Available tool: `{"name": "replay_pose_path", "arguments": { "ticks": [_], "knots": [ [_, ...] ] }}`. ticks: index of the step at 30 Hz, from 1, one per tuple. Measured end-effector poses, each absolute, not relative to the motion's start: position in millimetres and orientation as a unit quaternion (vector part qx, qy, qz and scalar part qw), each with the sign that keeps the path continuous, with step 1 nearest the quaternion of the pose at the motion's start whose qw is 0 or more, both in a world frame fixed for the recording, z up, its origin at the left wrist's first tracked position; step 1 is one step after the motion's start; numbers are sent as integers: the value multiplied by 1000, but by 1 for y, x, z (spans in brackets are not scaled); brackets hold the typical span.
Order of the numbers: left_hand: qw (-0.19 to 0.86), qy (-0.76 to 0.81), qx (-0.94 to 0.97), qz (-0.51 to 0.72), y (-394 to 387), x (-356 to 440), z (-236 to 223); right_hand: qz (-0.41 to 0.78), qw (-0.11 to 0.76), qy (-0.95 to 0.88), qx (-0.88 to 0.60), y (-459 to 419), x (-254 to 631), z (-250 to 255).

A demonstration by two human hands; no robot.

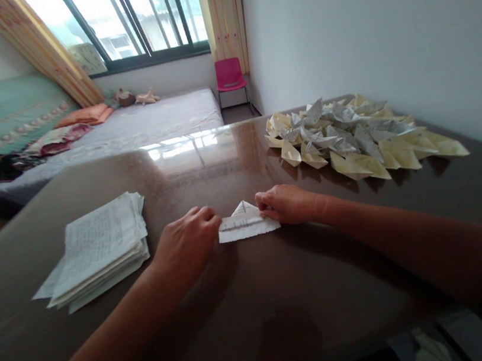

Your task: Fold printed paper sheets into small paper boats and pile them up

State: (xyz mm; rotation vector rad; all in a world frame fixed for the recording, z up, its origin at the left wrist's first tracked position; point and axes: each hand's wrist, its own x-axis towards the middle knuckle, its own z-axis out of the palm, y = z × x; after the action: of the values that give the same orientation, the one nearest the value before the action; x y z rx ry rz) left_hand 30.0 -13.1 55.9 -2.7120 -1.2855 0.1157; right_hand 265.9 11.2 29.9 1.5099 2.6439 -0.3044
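A partly folded sheet of paper [247, 221] with writing on it is at the middle of the brown table, its peak pointing away from me and a straight flap along the near side. My left hand [194, 232] pinches its left end with curled fingers. On the opposite end, my right hand [283, 203] grips the paper between thumb and bent fingers. Parts of both ends are hidden by the fingers.
A stack of written sheets [100, 236] lies to the left on the glossy table [205, 179]. Many folded paper boats [346, 136], white and yellowish, crowd the right side near the wall. Beyond the table are a bed [181, 111] and a pink chair [229, 74].
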Motion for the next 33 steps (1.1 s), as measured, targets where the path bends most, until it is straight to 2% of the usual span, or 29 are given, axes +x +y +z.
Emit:
{"name": "replay_pose_path", "arguments": {
  "ticks": [2,7,10,13,20,25,27,33],
  "knots": [
    [46,-377,-925,-20,-14,38,46,-100,41,861,496,11,266,30],
    [21,-332,-943,20,-18,56,26,-99,48,860,498,10,267,33],
    [29,-339,-940,35,-18,58,25,-24,29,870,491,2,264,37],
    [35,-335,-941,32,-18,56,24,50,16,905,423,-13,256,38],
    [23,-337,-940,48,-18,55,27,85,92,897,425,-39,247,33],
    [42,-361,-928,83,-16,48,35,56,120,884,449,-36,254,42],
    [39,-370,-925,73,-12,43,34,34,104,878,466,-27,256,43],
    [-6,-405,-913,-43,2,38,23,-14,-53,868,493,7,259,23]
  ]
}}
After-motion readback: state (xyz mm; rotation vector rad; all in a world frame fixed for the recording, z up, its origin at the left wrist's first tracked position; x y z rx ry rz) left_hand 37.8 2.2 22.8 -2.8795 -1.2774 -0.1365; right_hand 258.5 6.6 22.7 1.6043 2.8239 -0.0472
